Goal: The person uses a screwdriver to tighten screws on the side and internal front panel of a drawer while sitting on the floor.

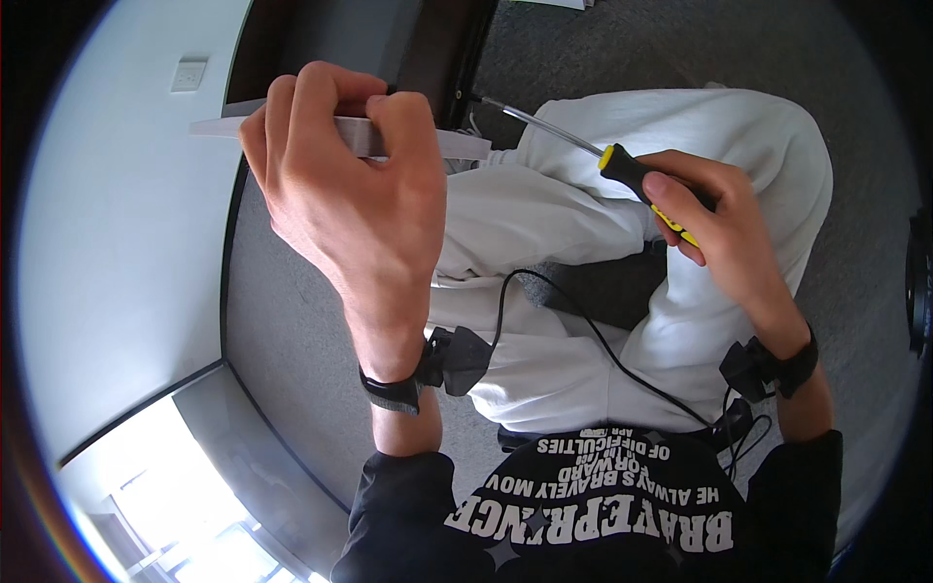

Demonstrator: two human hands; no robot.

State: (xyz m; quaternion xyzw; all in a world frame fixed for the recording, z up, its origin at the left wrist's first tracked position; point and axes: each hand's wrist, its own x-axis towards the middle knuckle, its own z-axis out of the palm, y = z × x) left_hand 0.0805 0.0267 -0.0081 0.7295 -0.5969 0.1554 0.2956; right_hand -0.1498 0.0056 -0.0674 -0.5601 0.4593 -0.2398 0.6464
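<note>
My left hand (357, 182) grips a thin, pale board (463, 144), seen nearly edge-on, with the fingers and thumb bent over it. My right hand (718, 211) is closed around the black and yellow handle of a screwdriver (557, 131). Its steel shaft slants up and left toward a dark furniture frame (437, 65). A small brass-coloured fitting (458, 95) sits in the frame's edge, right by the screwdriver's dark tip. Whether the tip touches it I cannot tell. My left fingertips are partly hidden behind the hand.
My crossed legs in white trousers (568, 218) rest on grey carpet (284, 306). A black cable (583, 313) runs over my lap between wrist-strapped devices. At left stands a white wall with a socket or switch plate (189, 75). A dark round object (920, 284) is at the right rim.
</note>
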